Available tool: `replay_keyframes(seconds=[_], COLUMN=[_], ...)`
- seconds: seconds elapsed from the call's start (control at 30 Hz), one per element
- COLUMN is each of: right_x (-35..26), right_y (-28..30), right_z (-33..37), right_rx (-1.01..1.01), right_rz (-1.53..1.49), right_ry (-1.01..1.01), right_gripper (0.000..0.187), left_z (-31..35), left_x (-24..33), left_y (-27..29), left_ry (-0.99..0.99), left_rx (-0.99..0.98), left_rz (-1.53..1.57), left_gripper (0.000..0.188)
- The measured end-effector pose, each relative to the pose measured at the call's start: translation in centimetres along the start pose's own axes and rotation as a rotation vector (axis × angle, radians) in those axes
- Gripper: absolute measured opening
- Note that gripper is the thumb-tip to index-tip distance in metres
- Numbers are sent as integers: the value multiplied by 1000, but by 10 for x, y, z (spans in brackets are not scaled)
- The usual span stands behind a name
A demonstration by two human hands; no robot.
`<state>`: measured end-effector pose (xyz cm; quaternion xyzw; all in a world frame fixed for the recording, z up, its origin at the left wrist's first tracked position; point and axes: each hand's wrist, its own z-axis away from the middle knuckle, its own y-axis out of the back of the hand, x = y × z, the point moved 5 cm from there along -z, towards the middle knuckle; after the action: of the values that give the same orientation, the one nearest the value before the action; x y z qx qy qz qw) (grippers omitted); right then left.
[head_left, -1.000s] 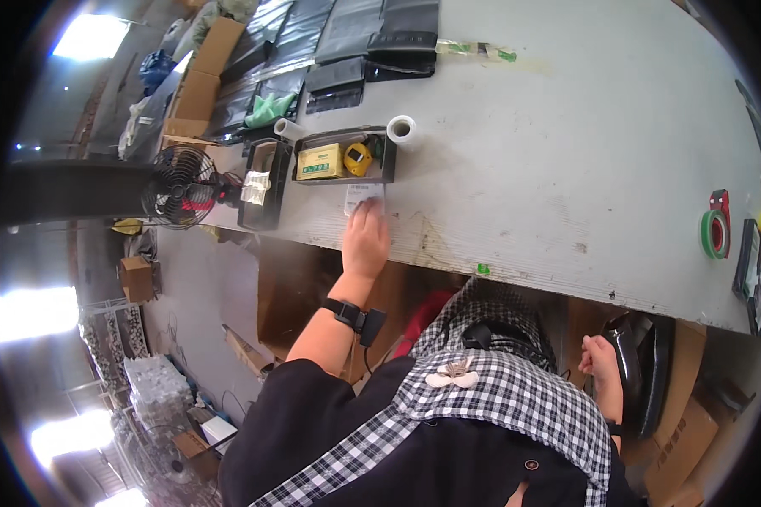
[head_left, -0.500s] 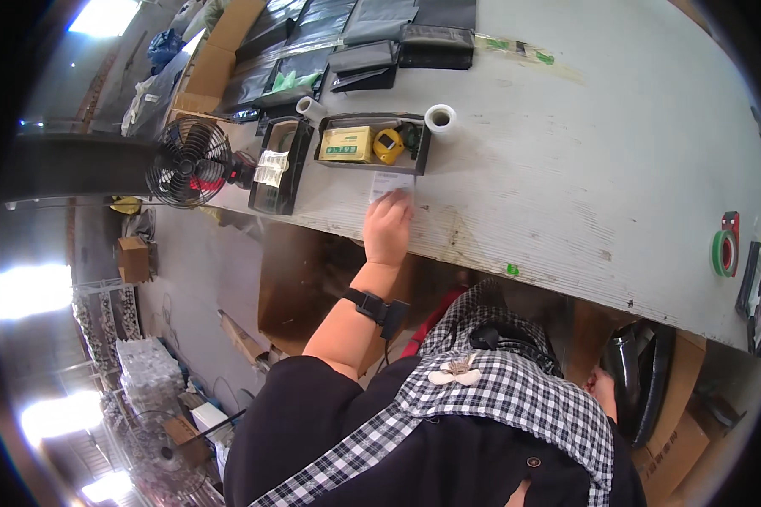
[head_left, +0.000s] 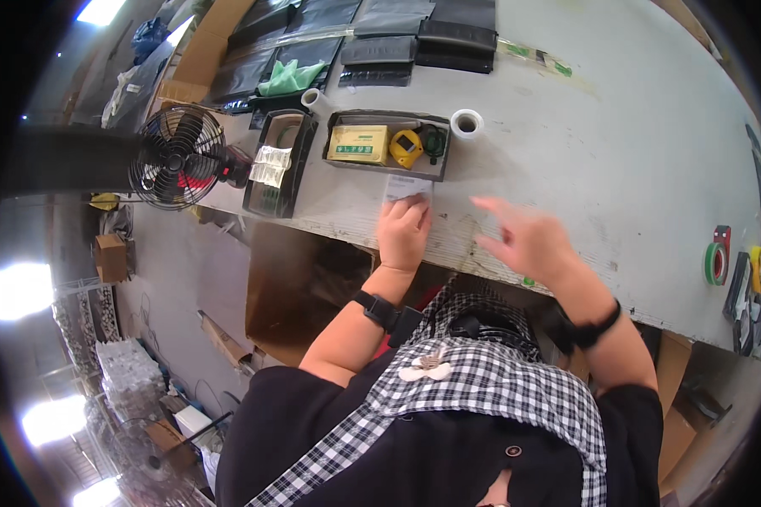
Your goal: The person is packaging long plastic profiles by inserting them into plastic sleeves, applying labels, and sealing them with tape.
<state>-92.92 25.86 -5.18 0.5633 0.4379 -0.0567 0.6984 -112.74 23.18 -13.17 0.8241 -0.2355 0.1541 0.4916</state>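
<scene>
My left hand (head_left: 404,233) lies at the table's near edge with its fingers curled over the lower end of a small white printed slip (head_left: 407,187). The slip sits against the near side of a shallow black box (head_left: 342,160). Inside that box are a yellow carton (head_left: 359,144), a yellow tape measure (head_left: 406,149) and a dark green item (head_left: 434,142). To the right, my right hand (head_left: 528,241) hangs over the table's edge, slightly blurred. Its index finger and thumb are apart, with nothing visible between them.
A second black box (head_left: 300,166) carries paper slips (head_left: 271,166). White rolls (head_left: 467,124) stand close by. Black plastic bags (head_left: 456,44) and a green cloth (head_left: 291,78) lie at the back. A fan (head_left: 177,157) is at left, green tape (head_left: 715,263) at far right.
My right hand has come up from beside the black wrapped items below the table to above its near edge. My left hand remains on the slip. The view has shifted slightly.
</scene>
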Motion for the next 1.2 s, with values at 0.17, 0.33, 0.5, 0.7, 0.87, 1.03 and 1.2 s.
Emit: replay_keyframes(seconds=[0.17,0.33,0.5,0.7,0.87,1.03,1.2], right_x=[2,4,15,4,9,33,127], right_y=[-57,-59,-61,-79,-71,-42,12], right_z=[-85,-80,-70,-72,-64,28,214], right_rx=[27,180,206,276,258,180,403], right_rz=[362,269,313,296,206,-74,-319], right_ry=[54,227,166,132,26,138,-441], right_gripper=[21,7,6,1,33,18,25], left_z=[-3,1,0,2,-4,2,-9], left_x=[1,-5,-3,-7,-2,26,114], left_y=[-4,-1,0,4,-2,1,-39], left_ry=[-13,-7,-17,-34,-51,-141,-420], left_rx=[16,65,51,55,33,31,-262], left_rz=[41,74,95,39,24,-15,71], left_gripper=[15,17,17,16,14,20,24])
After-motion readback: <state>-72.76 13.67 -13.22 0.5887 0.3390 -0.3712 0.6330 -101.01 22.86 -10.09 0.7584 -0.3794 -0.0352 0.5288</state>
